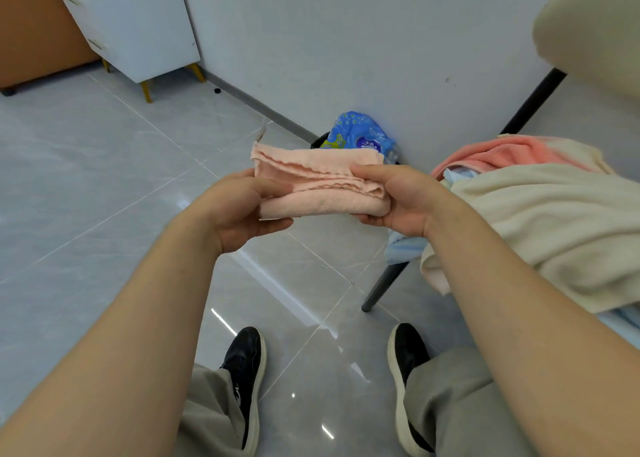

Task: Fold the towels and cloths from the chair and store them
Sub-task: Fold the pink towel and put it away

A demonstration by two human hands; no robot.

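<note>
A small pale pink towel (318, 182), folded into a thick strip, hangs in the air in front of me. My left hand (239, 210) grips its left end, thumb on top and fingers under. My right hand (398, 196) grips the right end the same way. To the right stands the chair (384, 283) with dark legs. On it lie a cream towel (554, 224), a coral pink towel (509, 151) and a light blue cloth (403, 248) that hangs over the seat's edge.
A white cabinet with gold legs (138, 30) stands at the back left beside a brown piece of furniture (34, 33). A black bin with a blue plastic pack (360, 134) sits against the wall. My shoes (246, 380) stand on glossy grey tiles.
</note>
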